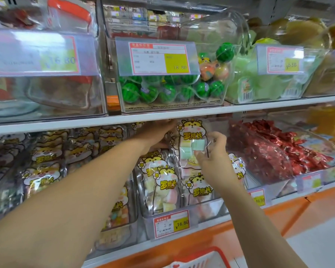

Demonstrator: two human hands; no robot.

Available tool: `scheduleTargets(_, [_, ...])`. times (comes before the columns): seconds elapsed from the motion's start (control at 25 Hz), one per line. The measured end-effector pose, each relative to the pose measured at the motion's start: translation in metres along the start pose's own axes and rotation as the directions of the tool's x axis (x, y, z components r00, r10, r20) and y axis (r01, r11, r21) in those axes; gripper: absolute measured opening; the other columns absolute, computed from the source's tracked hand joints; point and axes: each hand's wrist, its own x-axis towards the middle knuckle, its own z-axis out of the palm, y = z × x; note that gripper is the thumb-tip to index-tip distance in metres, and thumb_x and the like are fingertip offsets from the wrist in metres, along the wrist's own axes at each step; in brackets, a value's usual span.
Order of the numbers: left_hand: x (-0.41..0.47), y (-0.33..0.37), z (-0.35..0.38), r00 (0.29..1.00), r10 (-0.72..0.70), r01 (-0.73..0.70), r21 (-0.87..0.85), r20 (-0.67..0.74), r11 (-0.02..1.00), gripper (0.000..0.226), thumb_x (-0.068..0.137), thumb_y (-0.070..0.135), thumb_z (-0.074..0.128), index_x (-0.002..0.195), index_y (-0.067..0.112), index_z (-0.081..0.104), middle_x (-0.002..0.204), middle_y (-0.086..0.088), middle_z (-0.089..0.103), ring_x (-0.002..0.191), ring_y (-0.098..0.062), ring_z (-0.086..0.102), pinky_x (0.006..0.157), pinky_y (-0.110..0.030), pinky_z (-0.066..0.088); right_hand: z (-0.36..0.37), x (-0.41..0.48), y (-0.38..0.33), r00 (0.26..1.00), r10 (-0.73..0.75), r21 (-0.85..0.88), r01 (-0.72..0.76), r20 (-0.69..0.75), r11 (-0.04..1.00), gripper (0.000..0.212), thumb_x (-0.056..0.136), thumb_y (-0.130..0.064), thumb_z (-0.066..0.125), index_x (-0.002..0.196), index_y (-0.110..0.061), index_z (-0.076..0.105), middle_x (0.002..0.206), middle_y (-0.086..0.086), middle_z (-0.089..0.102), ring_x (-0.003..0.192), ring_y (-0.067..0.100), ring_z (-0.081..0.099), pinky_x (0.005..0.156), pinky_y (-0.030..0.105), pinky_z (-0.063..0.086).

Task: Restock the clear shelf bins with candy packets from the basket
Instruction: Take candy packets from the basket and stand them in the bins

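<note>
My right hand (213,151) pinches the right edge of a candy packet (191,140), holding it upright over the middle clear bin (207,209) of matching packets. My left hand (159,132) reaches the packet's far top-left corner under the shelf edge (66,124); I cannot tell whether it grips. The red basket (201,256) sits near, below.

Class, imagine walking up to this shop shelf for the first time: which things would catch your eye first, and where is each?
First, the candy packet with pastel cubes, held upright at centre just below the white shelf board: the right hand pinches its side, the left hand reaches its top. Above that board, green watermelon balls sit in a clear bin; at lower right lies a heap of red wrapped sweets.
</note>
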Motion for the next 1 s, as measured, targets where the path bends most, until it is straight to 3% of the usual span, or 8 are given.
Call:
scheduleTargets(0.16, [0.0,-0.007,-0.002,0.996,0.034,-0.046,0.147,0.084,0.988,0.019,0.079,0.006,0.077,0.088,0.02,0.069,0.108,-0.009,0.069,0.091,-0.019,0.067,0.078,-0.028,0.059,-0.003,-0.001,-0.001,0.999,-0.019,0.151,0.024,-0.033,0.988,0.038,0.098,-0.01,0.052,0.121,-0.027,0.026,0.093,-0.001,0.055,0.067,0.007,0.055,0.057,0.024,0.046])
scheduleTargets(0.24, [0.001,-0.009,-0.001,0.996,0.086,-0.087,0.194,0.015,0.977,0.028,0.076,0.0,0.078,0.084,0.024,0.069,0.108,-0.009,0.069,0.092,-0.02,0.068,0.078,-0.028,0.059,-0.005,-0.001,-0.003,0.998,-0.031,0.229,0.044,-0.062,0.972,0.038,0.097,-0.009,0.055,0.116,-0.027,0.028,0.098,-0.003,0.059,0.076,-0.004,0.061,0.064,0.016,0.05])
scheduleTargets(0.32, [0.002,-0.009,-0.001,0.985,0.153,-0.134,0.196,-0.081,0.971,0.027,0.077,0.0,0.078,0.086,0.025,0.07,0.104,-0.002,0.071,0.089,-0.015,0.068,0.08,-0.022,0.057,-0.004,-0.001,-0.003,0.997,-0.04,0.24,0.055,-0.067,0.969,0.04,0.096,-0.01,0.058,0.115,-0.029,0.028,0.105,0.003,0.063,0.089,0.006,0.064,0.074,0.025,0.057])
scheduleTargets(0.44, [0.002,-0.007,-0.003,0.963,0.225,-0.181,0.266,-0.146,0.947,0.025,0.08,0.006,0.076,0.095,0.024,0.069,0.09,0.011,0.068,0.072,0.004,0.055,0.072,-0.001,0.043,-0.009,0.002,-0.008,1.0,-0.028,0.038,0.028,-0.007,0.999,0.055,0.095,-0.017,0.061,0.135,-0.028,0.024,0.104,-0.005,0.054,0.085,0.01,0.057,0.062,0.023,0.05])
scheduleTargets(0.52, [0.007,-0.011,-0.005,0.964,0.232,-0.201,0.207,-0.134,0.957,0.026,0.079,0.005,0.077,0.097,0.022,0.072,0.095,0.008,0.071,0.079,0.0,0.059,0.085,-0.013,0.049,-0.013,0.006,-0.008,0.999,-0.022,-0.192,0.03,0.043,0.981,0.067,0.093,-0.02,0.064,0.146,-0.023,0.022,0.093,-0.007,0.05,0.075,0.005,0.049,0.057,0.018,0.039])
scheduleTargets(0.68, [0.007,-0.013,-0.006,0.98,0.161,-0.157,0.045,-0.116,0.987,0.022,0.082,0.0,0.073,0.092,0.019,0.069,0.083,0.01,0.065,0.077,-0.006,0.063,0.065,-0.019,0.057,-0.006,0.009,0.004,0.986,-0.167,-0.628,0.135,0.008,0.767,0.086,0.084,-0.04,0.072,0.15,-0.02,0.021,0.125,-0.001,0.052,0.115,0.021,0.037,0.088,0.032,0.034])
scheduleTargets(0.8, [0.005,-0.011,-0.008,0.983,0.159,-0.158,0.011,-0.087,0.987,0.016,0.085,0.006,0.073,0.096,0.017,0.07,0.083,0.008,0.065,0.074,-0.005,0.062,0.061,-0.015,0.055,-0.012,0.01,0.013,0.987,-0.161,-0.587,0.119,-0.019,0.8,0.09,0.08,-0.049,0.072,0.15,-0.028,0.02,0.116,-0.01,0.046,0.124,0.023,0.028,0.099,0.038,0.031])
scheduleTargets(1.0, [0.005,-0.01,-0.01,0.988,0.133,-0.136,-0.036,-0.078,0.99,0.012,0.087,0.011,0.071,0.087,0.022,0.068,0.093,0.001,0.066,0.078,-0.009,0.061,0.061,-0.015,0.054,-0.014,0.013,0.024,0.944,-0.255,-0.627,0.331,0.212,0.705,0.047,0.097,-0.046,0.048,0.142,-0.051,0.034,0.16,-0.006,0.018,0.149,0.024,-0.006,0.118,0.049,-0.002])
